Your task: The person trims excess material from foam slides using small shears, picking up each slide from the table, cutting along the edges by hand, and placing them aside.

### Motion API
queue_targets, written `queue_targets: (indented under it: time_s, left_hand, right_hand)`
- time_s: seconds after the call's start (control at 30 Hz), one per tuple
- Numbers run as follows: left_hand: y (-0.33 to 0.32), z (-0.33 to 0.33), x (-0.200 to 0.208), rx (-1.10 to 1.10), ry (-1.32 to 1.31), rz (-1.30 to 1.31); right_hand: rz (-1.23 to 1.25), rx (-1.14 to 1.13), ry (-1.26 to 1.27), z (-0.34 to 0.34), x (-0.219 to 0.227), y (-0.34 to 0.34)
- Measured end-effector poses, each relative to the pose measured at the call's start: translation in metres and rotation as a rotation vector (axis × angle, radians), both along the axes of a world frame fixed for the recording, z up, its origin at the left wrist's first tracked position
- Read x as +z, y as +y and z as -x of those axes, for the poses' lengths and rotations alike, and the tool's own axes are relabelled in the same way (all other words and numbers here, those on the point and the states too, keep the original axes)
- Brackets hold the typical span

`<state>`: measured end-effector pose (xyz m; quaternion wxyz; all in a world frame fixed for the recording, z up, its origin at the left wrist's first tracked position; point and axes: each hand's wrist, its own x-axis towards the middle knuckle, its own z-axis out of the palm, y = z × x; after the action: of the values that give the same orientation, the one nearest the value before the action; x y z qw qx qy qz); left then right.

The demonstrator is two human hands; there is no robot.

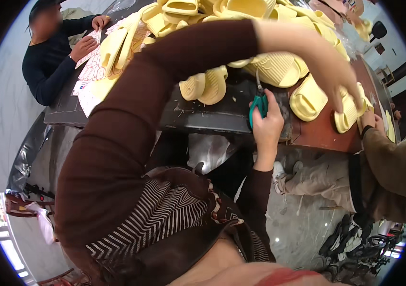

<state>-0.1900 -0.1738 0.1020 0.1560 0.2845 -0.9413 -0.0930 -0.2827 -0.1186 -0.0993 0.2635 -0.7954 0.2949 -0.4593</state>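
My right hand (267, 126) is closed around scissors (258, 106) with green handles, their blades pointing up and away from me over the table edge. My left arm reaches across to the right, and my left hand (329, 64) is blurred by motion. Its fingers hang apart just above a yellow slipper (347, 118) at the right end of the table; whether they touch it I cannot tell. Between my hands lies another yellow slipper (309, 99). A pair of small yellow slippers (212, 86) sits near the front edge, left of the scissors.
A large heap of yellow slippers (248, 7) covers the back of the dark table (198, 119). Printed sheets (88, 74) lie at left, by a seated person (53, 62). On the right another person's hand (377, 121) is close to the slippers. Black bundled things (348, 238) lie on the floor.
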Motion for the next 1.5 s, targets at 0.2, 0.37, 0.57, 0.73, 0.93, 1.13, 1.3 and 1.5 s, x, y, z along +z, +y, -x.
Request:
queue_targets:
  time_s: [0.2, 0.37, 0.57, 0.73, 0.93, 1.13, 1.3, 1.5]
  left_hand:
    - [0.134, -0.084, 0.047, -0.119, 0.512, -0.115]
    - [0.172, -0.098, 0.025, -0.147, 0.623, -0.188]
    - [0.223, -0.162, 0.055, 0.019, 0.543, 0.079]
    - [0.252, -0.173, 0.041, 0.087, 0.626, 0.075]
    - [0.264, -0.172, 0.017, 0.083, 0.769, -0.116]
    - [0.278, -0.18, 0.009, 0.108, 0.818, -0.303]
    - [0.291, -0.2, -0.007, 0.123, 0.908, -0.137]
    - [0.192, -0.2, -0.08, 0.551, 0.005, 0.328]
  right_hand:
    - [-0.079, 0.05, 0.069, -0.007, -0.004, -0.011]
    - [-0.228, -0.017, -0.042, 0.01, -0.017, -0.014]
    - [-0.054, 0.05, 0.058, 0.0, -0.019, -0.008]
    - [-0.175, 0.011, -0.004, 0.008, -0.008, 0.003]
    - [-0.156, 0.048, 0.04, -0.012, -0.001, -0.004]
    - [-0.064, -0.002, 0.056, -0.005, -0.012, -0.02]
    - [-0.184, 0.077, -0.037, -0.008, -0.005, -0.014]
    - [-0.161, 0.06, -0.021, 0.0, -0.005, -0.019]
